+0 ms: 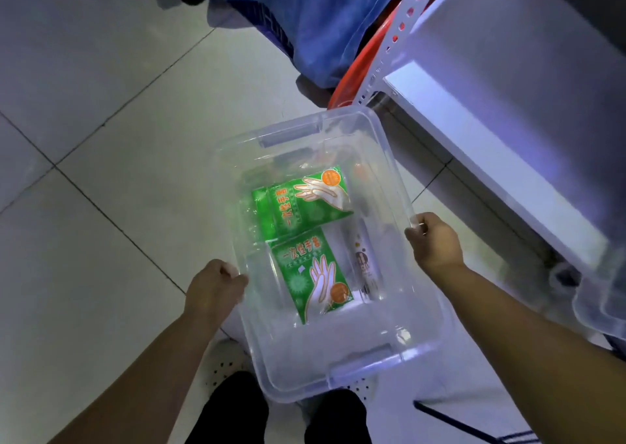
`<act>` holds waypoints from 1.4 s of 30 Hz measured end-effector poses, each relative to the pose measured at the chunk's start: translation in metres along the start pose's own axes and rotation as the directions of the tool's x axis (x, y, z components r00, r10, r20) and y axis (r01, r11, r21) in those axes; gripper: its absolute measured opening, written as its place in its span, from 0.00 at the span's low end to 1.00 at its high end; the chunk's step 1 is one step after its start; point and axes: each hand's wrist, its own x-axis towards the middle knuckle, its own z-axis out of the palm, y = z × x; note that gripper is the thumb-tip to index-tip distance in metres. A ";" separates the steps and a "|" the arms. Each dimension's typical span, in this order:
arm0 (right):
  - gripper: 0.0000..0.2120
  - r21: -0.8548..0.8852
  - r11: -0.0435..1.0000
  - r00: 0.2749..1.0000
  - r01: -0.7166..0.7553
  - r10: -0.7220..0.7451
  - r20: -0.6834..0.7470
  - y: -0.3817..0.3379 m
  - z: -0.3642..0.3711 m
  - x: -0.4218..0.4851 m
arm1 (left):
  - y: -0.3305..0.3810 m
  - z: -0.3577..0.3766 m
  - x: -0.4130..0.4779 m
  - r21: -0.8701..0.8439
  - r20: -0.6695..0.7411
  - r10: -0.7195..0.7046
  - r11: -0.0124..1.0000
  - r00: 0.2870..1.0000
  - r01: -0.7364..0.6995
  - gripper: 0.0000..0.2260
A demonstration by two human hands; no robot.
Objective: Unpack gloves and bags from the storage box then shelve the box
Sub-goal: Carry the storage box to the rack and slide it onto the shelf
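Note:
I hold a clear plastic storage box in front of me above the tiled floor. My left hand grips its left rim and my right hand grips its right rim. Inside lie two green packs of disposable gloves, one further from me and one nearer. A slim roll of bags with dark print lies along the packs' right side. The box has no lid on it.
A white metal shelf with a perforated upright stands to the right. Another clear container sits at the far right. Blue cloth and an orange basin lie behind the box. My shoes show below.

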 end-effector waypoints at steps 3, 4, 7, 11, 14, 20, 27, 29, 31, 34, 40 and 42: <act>0.09 -0.015 1.000 1.000 0.013 -0.013 -0.020 0.006 0.015 0.019 | -0.006 0.011 0.020 -0.048 0.010 -0.007 0.999 1.000 0.008 0.08; 0.09 -0.013 1.000 1.000 0.013 -0.013 -0.028 0.009 0.019 0.024 | -0.008 0.015 0.025 -0.059 0.015 -0.004 0.998 1.000 0.005 0.09; 0.10 0.016 1.000 0.999 0.003 -0.002 -0.047 0.017 0.028 0.032 | -0.011 0.024 0.029 -0.020 0.006 0.018 1.000 1.000 -0.018 0.09; 0.12 0.107 0.993 0.998 -0.052 0.056 -0.034 0.020 0.028 0.028 | -0.009 0.028 0.027 0.104 -0.024 0.039 0.994 0.999 -0.037 0.06; 0.14 0.133 0.991 0.997 -0.006 0.016 -0.070 0.020 0.012 0.010 | 0.005 0.024 0.013 0.314 -0.154 0.187 0.940 0.970 -0.132 0.09; 0.09 0.104 0.965 0.913 0.240 -0.188 -0.362 0.024 -0.083 -0.061 | 0.082 0.020 -0.047 0.383 -0.072 0.531 0.796 0.844 -0.468 0.09; 0.09 -0.026 0.973 0.670 0.229 -0.177 -0.721 0.062 -0.228 -0.154 | 0.164 0.036 -0.136 0.423 0.021 0.696 0.644 0.718 -0.637 0.08; 0.10 -0.018 0.989 0.606 0.150 -0.106 -0.789 0.078 -0.253 -0.170 | 0.176 0.044 -0.159 0.403 0.059 0.713 0.623 0.698 -0.671 0.07; 0.09 0.006 0.999 0.530 0.041 -0.017 -0.848 0.095 -0.269 -0.179 | 0.183 0.053 -0.177 0.389 0.094 0.727 0.602 0.680 -0.697 0.07; 0.12 0.162 0.981 0.451 -0.110 0.195 -0.871 0.110 -0.283 -0.175 | 0.187 0.065 -0.196 0.390 0.144 0.742 0.565 0.654 -0.727 0.08; 0.19 0.424 0.891 0.592 -0.161 0.431 -0.681 0.128 -0.280 -0.135 | 0.176 0.076 -0.210 0.396 0.224 0.737 0.530 0.638 -0.750 0.08; 0.17 0.490 0.868 0.601 -0.080 0.434 -0.671 0.123 -0.276 -0.132 | 0.172 0.077 -0.212 0.400 0.244 0.730 0.524 0.639 -0.752 0.08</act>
